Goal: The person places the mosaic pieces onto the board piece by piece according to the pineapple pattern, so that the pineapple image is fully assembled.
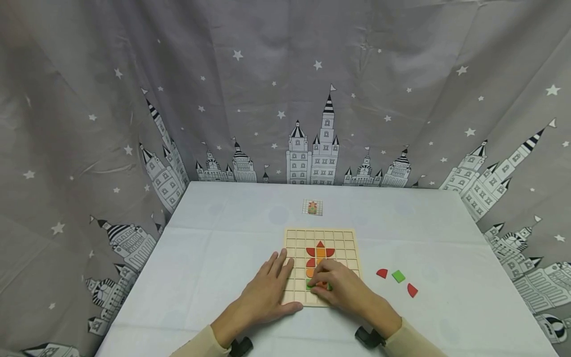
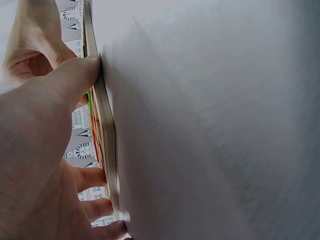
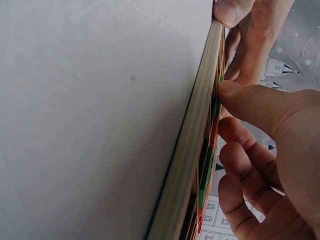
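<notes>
A wooden grid board (image 1: 295, 243) lies on the white table with flat red, orange and green pieces set in its middle columns. My left hand (image 1: 265, 290) rests at the board's left side, fingers spread over the edge and thumb at the near-left corner. Over the lower part of the pattern, my right hand (image 1: 345, 287) pinches a green piece (image 1: 309, 284) between thumb and index finger at the board's surface. In the right wrist view the right thumb (image 3: 255, 102) touches a green edge, the other fingers curled. The right hand covers part of the pattern.
Right of the board lie a red quarter-circle (image 1: 381, 273), a green square (image 1: 398, 276) and another red quarter-circle (image 1: 412, 290). A small picture card (image 1: 313, 207) with a gridded coloured figure lies beyond the board. A grey castle-print curtain (image 1: 267, 74) surrounds the table.
</notes>
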`<state>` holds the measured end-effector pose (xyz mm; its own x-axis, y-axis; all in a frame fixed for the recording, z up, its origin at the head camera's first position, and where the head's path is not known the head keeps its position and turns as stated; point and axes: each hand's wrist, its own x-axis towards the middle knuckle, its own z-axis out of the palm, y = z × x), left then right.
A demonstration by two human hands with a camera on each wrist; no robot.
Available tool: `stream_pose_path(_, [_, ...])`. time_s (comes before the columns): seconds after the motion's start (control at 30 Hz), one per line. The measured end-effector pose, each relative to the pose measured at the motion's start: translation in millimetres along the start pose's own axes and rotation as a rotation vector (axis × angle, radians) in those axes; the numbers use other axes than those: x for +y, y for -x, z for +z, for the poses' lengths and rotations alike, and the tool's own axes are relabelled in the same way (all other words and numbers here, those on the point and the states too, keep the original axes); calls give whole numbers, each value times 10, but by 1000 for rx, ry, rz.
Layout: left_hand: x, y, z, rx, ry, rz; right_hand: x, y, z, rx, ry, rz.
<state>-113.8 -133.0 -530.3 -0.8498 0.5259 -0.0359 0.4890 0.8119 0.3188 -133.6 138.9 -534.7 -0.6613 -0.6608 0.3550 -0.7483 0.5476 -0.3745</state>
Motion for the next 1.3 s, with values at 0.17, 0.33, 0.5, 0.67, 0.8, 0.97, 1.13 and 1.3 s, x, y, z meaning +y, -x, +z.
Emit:
stream_pose_path(0.17, [8,8,-10,-7,7,-4,-5,7,-7,-11,0,2])
stream_pose_path(0.33, [11,11,-12,-13,12,-11,-15,20,-15,-7,4,0])
stream_pose_path(0.5, [13,13,-7,-13,13,-14,-26,42,-43,4,8,12])
stream_pose_path(0.67, [13,11,-2,-7,19,-10,-29,89,-107,6,23,60])
stream_pose_path(0.8, [21,11,-12,-5,21,-12,-7,139,-172,13,46,97])
stream_pose_path(0.97, [36,18,-29,-7,23,-16,42,233,-277,24,37,163])
stream_pose_path(1.13, [45,22,-37,-7,23,-21,120,354,-378,54,35,224])
stream_pose_path(1.3, [45,20,-33,-6,25,-24,206,471,-473,106,75,254])
